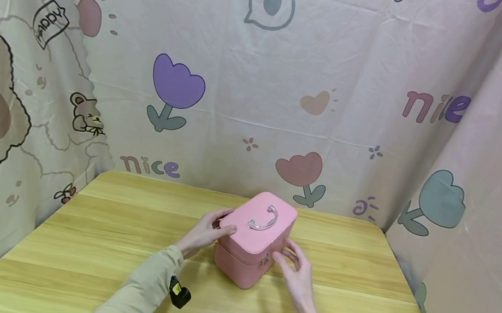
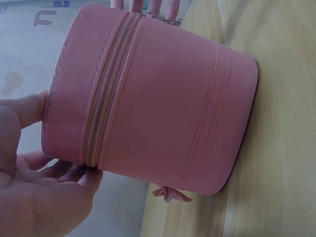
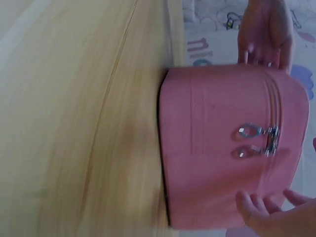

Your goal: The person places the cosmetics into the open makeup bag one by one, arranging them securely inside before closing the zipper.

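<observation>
A pink box-shaped cosmetic case (image 1: 245,263) stands on the wooden table, its lid down and a silver curved handle (image 1: 270,220) on top. My left hand (image 1: 208,231) grips the lid's left corner, thumb on the top and fingers round the side, as the left wrist view also shows. A zipper (image 2: 106,94) runs below the lid. Two metal zipper pulls (image 3: 251,131) hang close together on the right-hand side. Beside that side is my right hand (image 1: 298,275), its fingers loosely bent with the tips close to the case wall. A small pink bow-like tab (image 2: 172,193) sticks out from the case.
The light wooden table (image 1: 116,245) reaches back to a patterned curtain (image 1: 254,79), which also hangs at both sides. A black wrist camera (image 1: 180,294) sits at the left sleeve.
</observation>
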`<action>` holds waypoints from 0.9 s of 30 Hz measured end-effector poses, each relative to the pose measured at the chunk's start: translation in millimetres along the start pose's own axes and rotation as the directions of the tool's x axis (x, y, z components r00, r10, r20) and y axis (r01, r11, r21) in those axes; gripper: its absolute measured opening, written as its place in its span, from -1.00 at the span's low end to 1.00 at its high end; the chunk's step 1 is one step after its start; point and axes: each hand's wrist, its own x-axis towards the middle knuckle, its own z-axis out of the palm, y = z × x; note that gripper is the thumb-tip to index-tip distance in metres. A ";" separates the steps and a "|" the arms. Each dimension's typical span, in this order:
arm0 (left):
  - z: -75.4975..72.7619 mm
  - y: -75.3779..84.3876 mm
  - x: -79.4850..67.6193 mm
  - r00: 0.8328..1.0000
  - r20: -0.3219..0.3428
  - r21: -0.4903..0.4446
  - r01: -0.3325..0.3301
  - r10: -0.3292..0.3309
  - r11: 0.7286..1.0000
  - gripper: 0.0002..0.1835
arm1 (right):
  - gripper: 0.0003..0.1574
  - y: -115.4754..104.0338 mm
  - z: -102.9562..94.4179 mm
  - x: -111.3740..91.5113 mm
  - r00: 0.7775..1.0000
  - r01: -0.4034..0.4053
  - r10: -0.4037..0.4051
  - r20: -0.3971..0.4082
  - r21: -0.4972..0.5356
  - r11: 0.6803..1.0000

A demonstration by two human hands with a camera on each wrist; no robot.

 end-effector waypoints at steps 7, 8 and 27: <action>0.7 0.4 1.1 1.000 0.001 0.005 -0.005 0.005 1.000 -0.37 | -0.18 -5.7 16.1 -0.5 0.999 -0.023 0.021 -0.037 -0.056 0.998; 0.8 0.1 0.9 1.000 -0.001 0.008 -0.008 0.008 1.000 -0.37 | -0.16 -5.9 17.8 -0.3 0.999 -0.017 0.015 -0.041 -0.066 0.998; 8.5 1.9 -7.3 0.996 -0.083 0.044 -0.010 0.014 0.999 -0.32 | 0.02 -6.0 36.4 0.2 0.995 0.016 -0.030 -0.094 -0.150 0.989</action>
